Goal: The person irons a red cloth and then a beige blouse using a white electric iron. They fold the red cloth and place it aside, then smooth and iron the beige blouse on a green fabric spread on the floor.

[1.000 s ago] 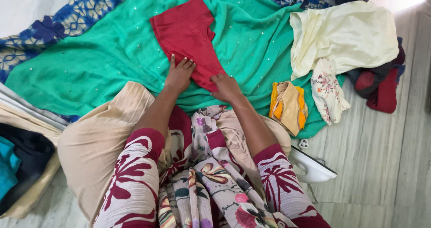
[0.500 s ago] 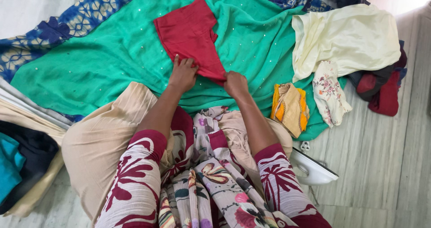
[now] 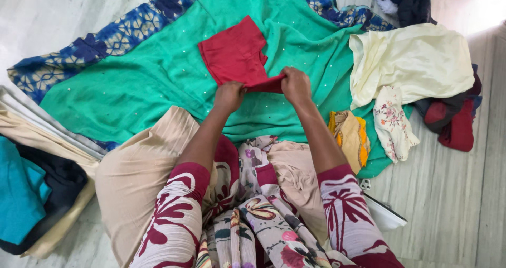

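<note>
Since the earlier frame both hands have lifted the near edge of the red garment (image 3: 235,54) off the cloth and carried it up and away from the body, starting a fold. The left hand (image 3: 229,95) grips the near left corner with its fingers closed on the fabric; the right hand (image 3: 295,83) pinches the near right corner, fingers clamped on it too. The far half of the garment lies flat on the green cloth (image 3: 142,83), which is spread on the floor and has a blue patterned border (image 3: 89,49).

To fold it well, I judge both corners should travel level and land square on the far edge, with the fabric kept taut so no crease gets trapped.

One red garment is in hand. To the right lie one pale yellow garment (image 3: 416,62), one small floral piece (image 3: 392,123) and one orange-yellow piece (image 3: 352,136), beside a dark red heap (image 3: 453,123). One white iron (image 3: 385,215) sits by the right knee. A stack of folded clothes (image 3: 31,194) rests at the left.
</note>
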